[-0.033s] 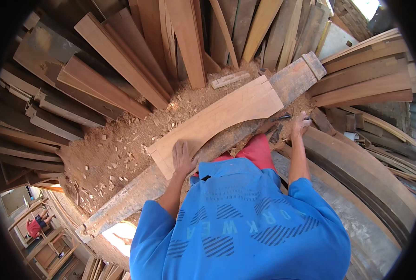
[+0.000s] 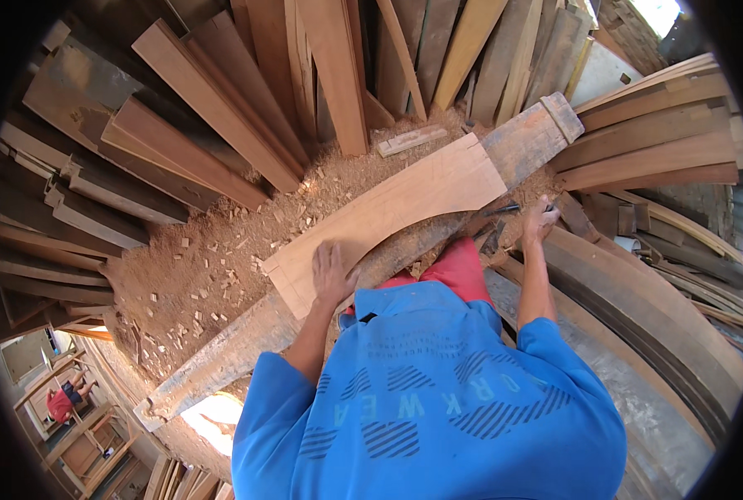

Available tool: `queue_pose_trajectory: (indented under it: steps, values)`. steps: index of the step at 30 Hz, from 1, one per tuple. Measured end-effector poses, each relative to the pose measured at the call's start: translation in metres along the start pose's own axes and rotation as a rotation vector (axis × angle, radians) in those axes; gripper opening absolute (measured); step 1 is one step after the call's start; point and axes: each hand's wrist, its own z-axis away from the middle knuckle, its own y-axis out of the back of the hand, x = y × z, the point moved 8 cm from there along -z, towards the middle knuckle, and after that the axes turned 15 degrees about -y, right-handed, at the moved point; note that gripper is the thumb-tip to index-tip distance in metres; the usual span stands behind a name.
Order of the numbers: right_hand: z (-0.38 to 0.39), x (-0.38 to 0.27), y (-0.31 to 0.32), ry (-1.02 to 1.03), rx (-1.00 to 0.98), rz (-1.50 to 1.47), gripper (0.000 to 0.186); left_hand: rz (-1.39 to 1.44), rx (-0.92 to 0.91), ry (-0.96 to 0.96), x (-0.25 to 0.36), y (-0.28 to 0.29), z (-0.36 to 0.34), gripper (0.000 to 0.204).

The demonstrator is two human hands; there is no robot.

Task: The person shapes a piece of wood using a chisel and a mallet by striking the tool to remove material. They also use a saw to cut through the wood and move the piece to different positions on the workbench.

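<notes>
A pale brown wooden board (image 2: 388, 200) with one curved, scooped edge lies at a slant on a worn wooden beam (image 2: 221, 354). My left hand (image 2: 331, 273) rests flat on the board's near left end, fingers stretched out. Off the board's right end, my right hand (image 2: 540, 220) is closed; what it grips, if anything, I cannot make out. Just left of that hand, a slim dark tool (image 2: 505, 208) shows near the beam, its kind unclear.
Sawdust and wood chips (image 2: 196, 283) cover the ground beyond the beam. Leaning planks (image 2: 221, 108) ring the far side and left. Large curved timbers (image 2: 638, 292) lie at my right. A small wood offcut (image 2: 411, 141) sits behind the board. Another person (image 2: 67, 402) is far off, lower left.
My left hand has shifted slightly to the right on the board. The board and my right hand look nearly the same.
</notes>
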Motion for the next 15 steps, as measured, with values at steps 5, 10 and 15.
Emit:
queue_pose_trajectory:
  steps: [5,10,15]
  values:
    - [0.0,-0.042,-0.027,0.285,-0.111,0.258,0.048,0.0,-0.069,0.07,0.05,-0.002,-0.087,0.101]
    - [-0.015,-0.052,-0.076,0.41,-0.275,0.67,0.046,-0.11,-0.153,0.212,0.073,0.005,-0.113,0.1]
    - [-0.045,-0.046,-0.117,0.425,-0.399,0.819,0.044,-0.104,0.001,0.152,0.017,-0.038,-0.113,0.101]
